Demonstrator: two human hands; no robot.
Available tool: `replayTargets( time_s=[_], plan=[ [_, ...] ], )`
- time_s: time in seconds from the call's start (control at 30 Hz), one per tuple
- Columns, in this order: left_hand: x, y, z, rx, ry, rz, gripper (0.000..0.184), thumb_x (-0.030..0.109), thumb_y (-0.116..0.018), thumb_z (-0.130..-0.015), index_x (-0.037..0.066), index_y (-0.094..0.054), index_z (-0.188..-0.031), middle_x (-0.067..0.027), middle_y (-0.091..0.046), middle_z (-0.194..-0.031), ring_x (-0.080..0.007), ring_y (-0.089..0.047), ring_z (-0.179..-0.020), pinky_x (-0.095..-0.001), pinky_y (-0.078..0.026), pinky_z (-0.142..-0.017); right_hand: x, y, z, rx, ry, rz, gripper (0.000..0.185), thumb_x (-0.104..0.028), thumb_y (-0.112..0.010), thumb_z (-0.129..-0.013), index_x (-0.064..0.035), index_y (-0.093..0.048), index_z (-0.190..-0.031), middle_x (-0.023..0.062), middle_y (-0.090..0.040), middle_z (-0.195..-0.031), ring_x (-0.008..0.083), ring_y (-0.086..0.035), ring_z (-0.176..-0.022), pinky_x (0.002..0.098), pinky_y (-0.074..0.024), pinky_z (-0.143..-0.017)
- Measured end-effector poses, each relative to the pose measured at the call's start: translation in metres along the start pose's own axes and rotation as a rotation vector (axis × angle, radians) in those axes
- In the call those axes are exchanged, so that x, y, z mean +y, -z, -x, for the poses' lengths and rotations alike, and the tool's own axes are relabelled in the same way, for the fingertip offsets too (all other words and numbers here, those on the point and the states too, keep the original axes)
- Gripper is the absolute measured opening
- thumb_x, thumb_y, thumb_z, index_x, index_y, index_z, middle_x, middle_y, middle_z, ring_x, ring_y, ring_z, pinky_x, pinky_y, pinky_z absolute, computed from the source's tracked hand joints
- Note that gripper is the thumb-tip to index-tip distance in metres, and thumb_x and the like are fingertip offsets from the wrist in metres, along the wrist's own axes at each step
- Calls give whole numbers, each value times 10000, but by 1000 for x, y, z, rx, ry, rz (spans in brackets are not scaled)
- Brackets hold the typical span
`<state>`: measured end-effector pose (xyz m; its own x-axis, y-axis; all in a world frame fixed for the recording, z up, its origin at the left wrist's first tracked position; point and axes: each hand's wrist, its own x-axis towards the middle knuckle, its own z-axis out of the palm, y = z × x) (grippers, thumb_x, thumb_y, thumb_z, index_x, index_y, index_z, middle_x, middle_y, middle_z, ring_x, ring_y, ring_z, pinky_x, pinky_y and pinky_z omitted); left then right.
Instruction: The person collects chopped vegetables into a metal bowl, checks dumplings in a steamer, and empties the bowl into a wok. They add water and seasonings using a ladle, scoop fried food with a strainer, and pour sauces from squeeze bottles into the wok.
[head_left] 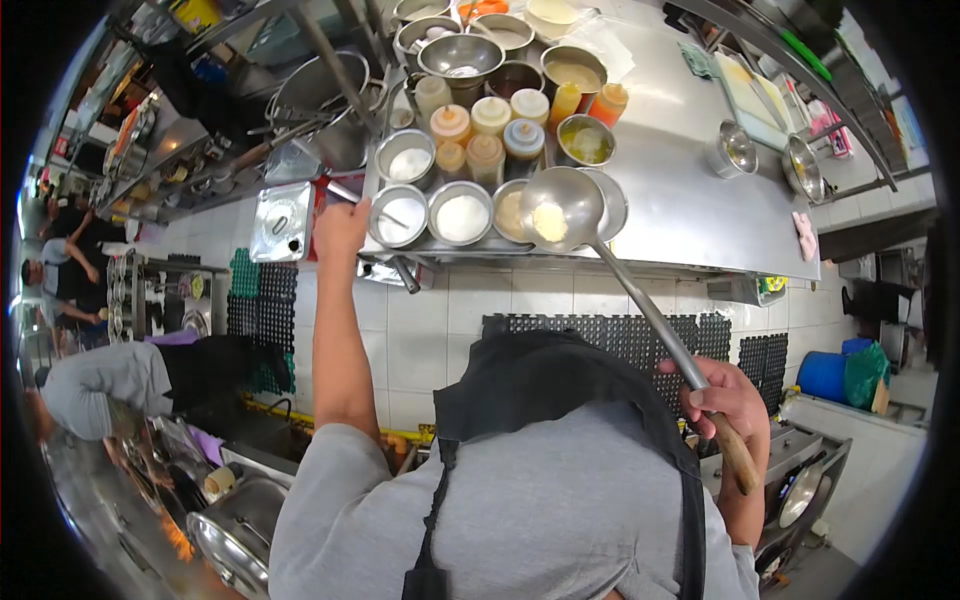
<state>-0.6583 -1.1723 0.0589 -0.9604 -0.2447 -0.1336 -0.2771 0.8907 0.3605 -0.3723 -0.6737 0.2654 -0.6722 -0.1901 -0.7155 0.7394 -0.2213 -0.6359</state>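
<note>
My right hand (722, 398) is closed around the handle of a long metal ladle (562, 208). The ladle's bowl holds a little pale yellow substance and hangs over the front row of containers. At the steel table's front left corner, my left hand (341, 230) is closed on the end of a metal handle that points toward a bowl of white powder (398, 216) with a utensil in it. Beside that bowl stands another bowl of white powder (462, 214), with a third bowl of white contents (406, 158) behind.
Squeeze bottles (491, 116) and a bowl of green liquid (586, 141) stand on the steel table (670, 190). A lidded steel container (283, 222) is left of my left hand. Another person (110, 385) bends at the left.
</note>
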Motion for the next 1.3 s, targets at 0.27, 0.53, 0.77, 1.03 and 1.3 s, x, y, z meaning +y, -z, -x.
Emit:
replayTargets(
  time_s=[0.27, 0.53, 0.77, 1.03, 1.3],
  plan=[
    [170, -16, 37, 243, -740, 451, 381, 290, -811, -802, 55, -705, -1082, -171, -698, -1037, -330, -669, -967, -405, -523, -810, 24, 4, 26, 211, 104, -144, 521, -19, -592, -796, 94, -576, -1304, 70, -596, -667, 109, -524, -418, 221, -407, -392],
    [248, -35, 8, 60, -880, -177, 688, 358, -877, -710, 99, -620, -1293, -122, -605, -1246, -337, -529, -1200, -506, -389, -981, 61, 1, 50, 266, 108, -245, 506, 13, -598, -809, 76, -582, -1311, 71, -613, -682, 112, -539, -434, 215, -423, -410],
    [263, -34, 21, 1, -961, -338, 755, 453, -895, -640, 96, -624, -1248, -106, -686, -1118, -333, -565, -1138, -489, -390, -935, 96, 2, 55, 292, 82, -364, 473, 3, -622, -862, 48, -583, -1331, 56, -623, -706, 95, -550, -471, 208, -432, -460],
    [265, -36, 21, 75, -985, -211, 717, 422, -869, -611, 50, -644, -1180, -171, -666, -1124, -367, -553, -1145, -521, -409, -961, 113, 34, 64, 231, 184, -363, 461, -43, -622, -919, 32, -560, -1370, 19, -612, -747, 76, -564, -535, 219, -442, -501],
    [304, 58, 106, -120, -978, 1037, 754, -12, -793, -791, 86, -474, -1467, -134, -562, -1376, -236, -555, -1231, -375, -468, -1046, 145, 102, 93, 163, 260, -377, 458, -73, -641, -917, -29, -586, -1370, 0, -617, -762, 58, -557, -570, 218, -440, -502]
  ],
)
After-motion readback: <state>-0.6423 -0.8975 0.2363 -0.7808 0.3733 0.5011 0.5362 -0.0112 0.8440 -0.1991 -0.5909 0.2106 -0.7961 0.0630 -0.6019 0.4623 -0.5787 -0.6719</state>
